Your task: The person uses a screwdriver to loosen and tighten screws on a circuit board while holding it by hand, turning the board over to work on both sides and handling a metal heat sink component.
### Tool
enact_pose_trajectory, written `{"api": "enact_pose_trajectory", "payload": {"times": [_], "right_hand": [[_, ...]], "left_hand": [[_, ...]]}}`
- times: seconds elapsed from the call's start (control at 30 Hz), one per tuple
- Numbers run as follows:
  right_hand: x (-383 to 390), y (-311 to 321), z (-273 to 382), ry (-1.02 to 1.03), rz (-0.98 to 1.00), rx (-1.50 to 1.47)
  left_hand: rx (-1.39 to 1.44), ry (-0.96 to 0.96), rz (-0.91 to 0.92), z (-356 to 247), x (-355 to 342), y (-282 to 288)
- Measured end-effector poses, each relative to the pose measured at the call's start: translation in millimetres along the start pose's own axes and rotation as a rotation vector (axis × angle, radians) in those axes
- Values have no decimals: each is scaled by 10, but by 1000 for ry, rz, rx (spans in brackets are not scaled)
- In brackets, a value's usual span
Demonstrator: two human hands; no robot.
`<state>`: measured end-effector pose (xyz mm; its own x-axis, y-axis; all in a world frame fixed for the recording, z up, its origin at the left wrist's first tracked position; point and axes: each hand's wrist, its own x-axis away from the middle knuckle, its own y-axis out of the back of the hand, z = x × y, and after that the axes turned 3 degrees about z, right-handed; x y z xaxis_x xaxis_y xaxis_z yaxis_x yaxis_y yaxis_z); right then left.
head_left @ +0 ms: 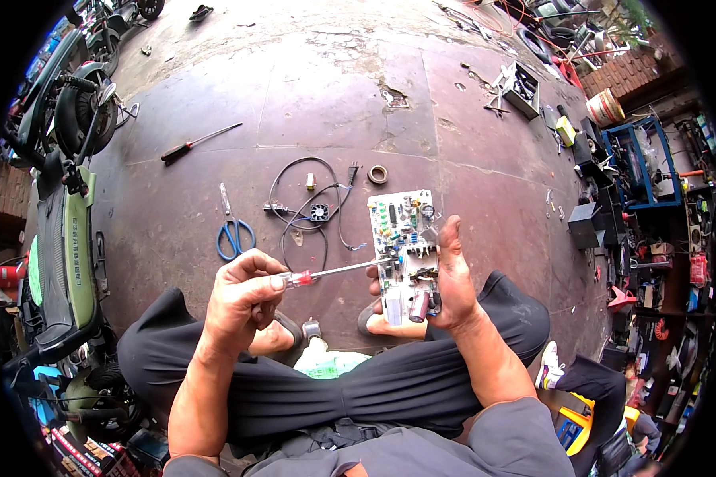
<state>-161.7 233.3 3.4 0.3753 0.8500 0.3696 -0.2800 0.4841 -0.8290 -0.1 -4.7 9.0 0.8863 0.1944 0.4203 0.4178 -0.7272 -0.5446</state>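
From my seat, I find the floor (493, 191) stained. Scissors (238, 240) and, farther out, a screwdriver (188, 147) lie toward eleven o'clock; cord (344, 186), fan (319, 212) and tape (377, 182) near twelve.

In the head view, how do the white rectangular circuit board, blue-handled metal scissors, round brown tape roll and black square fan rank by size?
Circuit board, held closest
Scissors
Tape roll and fan: too alike to rank

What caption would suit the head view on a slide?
Left hand points a screwdriver at a circuit board held in the right hand.
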Motion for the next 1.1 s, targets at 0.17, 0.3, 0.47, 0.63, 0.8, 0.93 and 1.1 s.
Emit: {"api": "enact_pose_trajectory", "payload": {"times": [0.17, 0.3, 0.47, 0.63, 0.8, 0.93, 1.1], "right_hand": [[-17, -13, -9, 0, 47, -68], [5, 31, -1, -70, 98, -130], [25, 61, -28, -153, 129, -106], [41, -86, -63, -208, 62, 234], [19, 18, -92, -197, 47, 61], [-8, 21, -97, -155, -2, 96], [-35, 51, -73, -92, 1, -36]], "left_hand": [[86, 22, 19, 14, 8, 20], [54, 27, -5, -43, -9, 4], [12, 49, 28, -146, 29, 30], [-84, 62, 129, -159, 12, 39], [-223, 13, 126, -186, 35, 6], [-284, -30, 95, -122, 37, 6], [-140, -229, 22, -126, 68, -33]]}}
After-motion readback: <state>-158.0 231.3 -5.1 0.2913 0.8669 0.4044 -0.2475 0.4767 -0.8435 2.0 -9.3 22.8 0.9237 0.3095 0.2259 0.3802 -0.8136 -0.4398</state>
